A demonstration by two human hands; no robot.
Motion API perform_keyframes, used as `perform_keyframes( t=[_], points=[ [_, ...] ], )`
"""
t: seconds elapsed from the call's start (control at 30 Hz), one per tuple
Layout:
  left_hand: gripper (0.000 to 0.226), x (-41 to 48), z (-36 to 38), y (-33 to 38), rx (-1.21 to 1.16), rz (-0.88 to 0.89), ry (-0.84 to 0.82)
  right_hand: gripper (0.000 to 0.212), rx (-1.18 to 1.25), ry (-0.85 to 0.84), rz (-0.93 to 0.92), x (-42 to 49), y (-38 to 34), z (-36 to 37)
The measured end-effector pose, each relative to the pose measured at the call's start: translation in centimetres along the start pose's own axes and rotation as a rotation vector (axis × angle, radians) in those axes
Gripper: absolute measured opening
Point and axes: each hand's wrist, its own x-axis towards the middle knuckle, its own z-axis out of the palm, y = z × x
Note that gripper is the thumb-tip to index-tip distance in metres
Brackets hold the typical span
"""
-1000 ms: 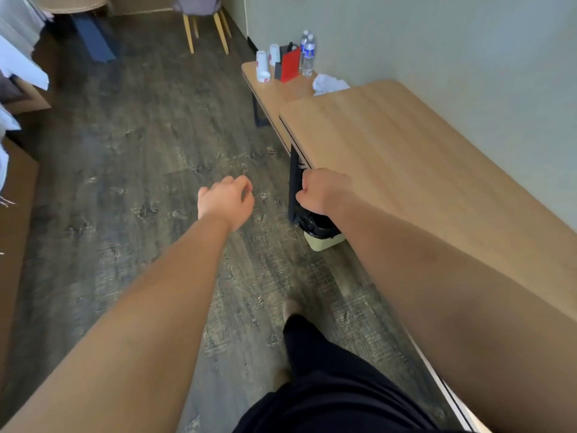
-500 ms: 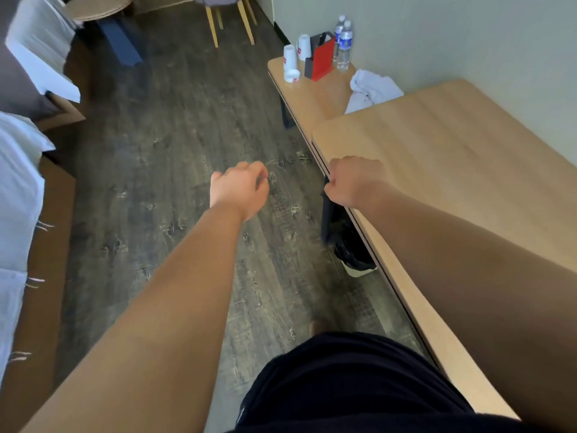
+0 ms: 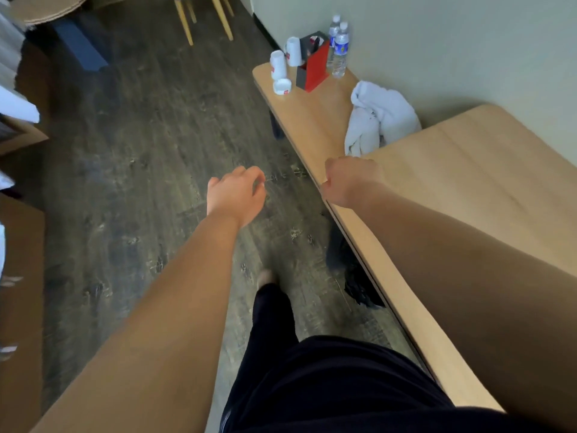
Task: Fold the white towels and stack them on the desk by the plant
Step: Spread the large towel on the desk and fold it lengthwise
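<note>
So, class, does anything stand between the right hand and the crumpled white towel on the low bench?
Nothing visible does. The right hand hovers at the desk edge; the white towel lies just beyond it on the low bench. The cups, red holder and bottles stand farther along, past the towel.

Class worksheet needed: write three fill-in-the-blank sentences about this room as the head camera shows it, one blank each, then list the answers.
1. The crumpled towel is ____ in colour.
2. Beside the red holder stand ____ water bottles.
3. The left hand is over the dark wooden ____, while the right hand is at the table's edge.

Missing words: white; two; floor.
</note>
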Motion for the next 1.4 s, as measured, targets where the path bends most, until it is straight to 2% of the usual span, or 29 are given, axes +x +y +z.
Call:
perform_keyframes(
  t=[0.17, 0.33, 0.53, 0.63, 0.8, 0.97, 1.17, 1.4],
  points=[
    [0.024, 12.3, -1.3, -3.8, 0.036, 0.128, -0.011, 0.031, 0.039, 0.009, 0.119, 9.9, -1.5, -2.0],
    [0.023, 23.3, -2.9, -3.8, 0.020, 0.292, -0.039, 0.026, 0.098, -0.003, 0.233, 17.0, -2.0, -4.4],
    [0.023, 31.7, -1.7, 0.6, -0.064, 0.478, -0.121, 0.027, 0.116, -0.033, 0.436, 20.4, 1.0, -4.4],
    [0.023, 35.0, -0.1, 2.6, -0.031, 0.581, -0.167, 0.025, 0.122, -0.044, 0.546, 22.4, 3.8, -4.3],
    [0.021, 42.3, 2.6, 5.9, 0.044, 0.692, -0.152, 0.021, 0.136, -0.101, 0.664, 27.5, 9.2, -3.3],
    [0.018, 50.9, 4.5, 10.7, 0.104, 0.782, -0.151, 0.009, 0.190, -0.122, 0.750, 34.0, 15.3, -2.4],
    [0.023, 58.8, 9.3, 17.5, 0.131, 0.866, -0.230, 0.013, 0.256, -0.134, 0.817, 39.1, 21.9, -0.4],
    [0.035, 63.0, 17.5, 23.6, 0.185, 0.996, -0.379, 0.034, 0.266, -0.199, 0.925, 42.4, 27.1, 6.0]
  ],
)
